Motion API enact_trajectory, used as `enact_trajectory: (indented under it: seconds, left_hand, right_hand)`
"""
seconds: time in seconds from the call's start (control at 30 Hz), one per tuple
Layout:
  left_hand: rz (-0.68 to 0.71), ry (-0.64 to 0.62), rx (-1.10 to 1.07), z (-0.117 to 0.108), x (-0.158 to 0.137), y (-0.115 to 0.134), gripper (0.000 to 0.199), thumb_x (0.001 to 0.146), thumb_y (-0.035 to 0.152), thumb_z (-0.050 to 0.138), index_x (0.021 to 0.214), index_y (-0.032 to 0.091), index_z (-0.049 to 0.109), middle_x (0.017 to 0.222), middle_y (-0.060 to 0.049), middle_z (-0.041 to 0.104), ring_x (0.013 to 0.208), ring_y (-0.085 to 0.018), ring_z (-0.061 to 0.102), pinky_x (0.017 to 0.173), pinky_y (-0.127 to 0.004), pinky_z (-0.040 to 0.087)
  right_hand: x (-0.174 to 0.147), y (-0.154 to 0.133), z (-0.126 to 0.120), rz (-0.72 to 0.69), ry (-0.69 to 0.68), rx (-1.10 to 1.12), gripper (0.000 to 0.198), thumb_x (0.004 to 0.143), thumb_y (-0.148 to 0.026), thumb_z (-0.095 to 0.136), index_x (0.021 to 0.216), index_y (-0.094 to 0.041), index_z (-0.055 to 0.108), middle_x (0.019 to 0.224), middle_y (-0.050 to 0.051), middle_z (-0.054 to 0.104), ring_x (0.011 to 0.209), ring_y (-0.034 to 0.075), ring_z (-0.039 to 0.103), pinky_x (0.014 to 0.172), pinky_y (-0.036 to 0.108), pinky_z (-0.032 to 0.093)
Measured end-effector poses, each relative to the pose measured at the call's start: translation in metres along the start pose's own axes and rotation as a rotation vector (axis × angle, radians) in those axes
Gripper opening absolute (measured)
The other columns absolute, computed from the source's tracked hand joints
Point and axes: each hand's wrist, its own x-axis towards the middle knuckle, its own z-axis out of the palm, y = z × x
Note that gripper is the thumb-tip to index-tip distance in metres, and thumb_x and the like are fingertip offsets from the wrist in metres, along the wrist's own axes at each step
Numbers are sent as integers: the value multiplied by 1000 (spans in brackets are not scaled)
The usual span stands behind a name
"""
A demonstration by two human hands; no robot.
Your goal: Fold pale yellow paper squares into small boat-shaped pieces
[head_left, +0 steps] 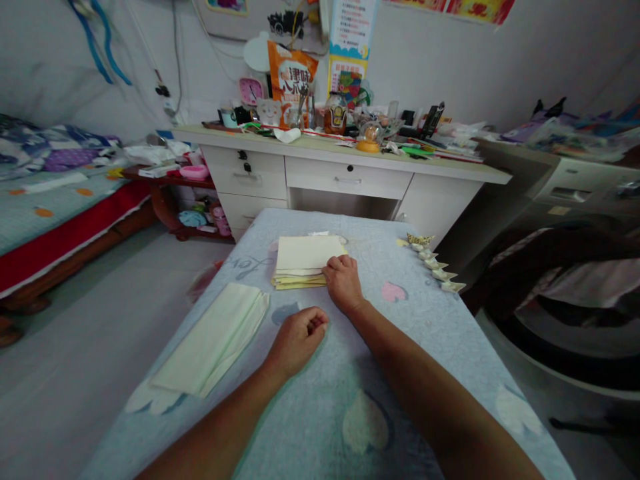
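A stack of pale cream and yellow paper sheets (pixel 307 253) lies on the cloth-covered table. My right hand (pixel 344 281) is at the stack's near right corner, its fingers pinched on the edge of the paper; how many sheets they grip is hidden. Closer to me, my left hand (pixel 300 337) rests above the cloth in a loose curl, with nothing visible in it. Left of that hand lies a folded bundle of pale greenish paper (pixel 213 340), set at a slant. Several small folded paper boats (pixel 440 273) stand in a row along the right table edge.
Beneath the papers is a light blue tablecloth (pixel 367 420) with heart prints. A white desk (pixel 345 173) crowded with jars and a snack bag (pixel 293 77) stands behind. To the right is a front-loading washing machine (pixel 575 193); a bed (pixel 55 200) is at left.
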Motion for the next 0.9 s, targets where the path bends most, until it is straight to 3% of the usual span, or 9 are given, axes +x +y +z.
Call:
enact_trajectory:
  seconds: [0.23, 0.57, 0.73, 0.9]
  left_hand:
    - [7, -4, 8, 0, 0, 0, 10, 78, 21, 51, 77, 18, 60, 66, 2, 57, 62, -12, 53, 60, -21, 40]
    - [6, -19, 1, 2, 0, -3, 9, 78, 21, 51, 78, 18, 60, 68, 2, 57, 64, -13, 54, 62, -22, 41]
    - [5, -18, -6, 3, 0, -4, 9, 79, 21, 52, 77, 18, 60, 67, 2, 57, 64, -13, 54, 62, -22, 41]
    - [11, -23, -11, 2, 0, -5, 9, 79, 22, 52, 78, 18, 60, 67, 2, 57, 64, -13, 54, 62, -22, 41]
  right_hand:
    - [-1, -2, -4, 59, -44, 32, 14, 91, -22, 53, 84, -18, 66, 93, 8, 59, 93, 22, 43, 79, 34, 30]
    - [4, -6, -27, 13, -141, 4, 20, 94, -26, 47, 88, -18, 64, 98, 8, 61, 93, 22, 48, 79, 32, 31]
    - [14, -10, -38, -19, -286, -42, 21, 96, -23, 40, 97, -18, 60, 97, 9, 63, 90, 22, 53, 77, 31, 32]
    - [17, -11, -45, -31, -325, -63, 19, 95, -21, 38, 99, -17, 56, 92, 9, 67, 87, 23, 59, 76, 32, 33]
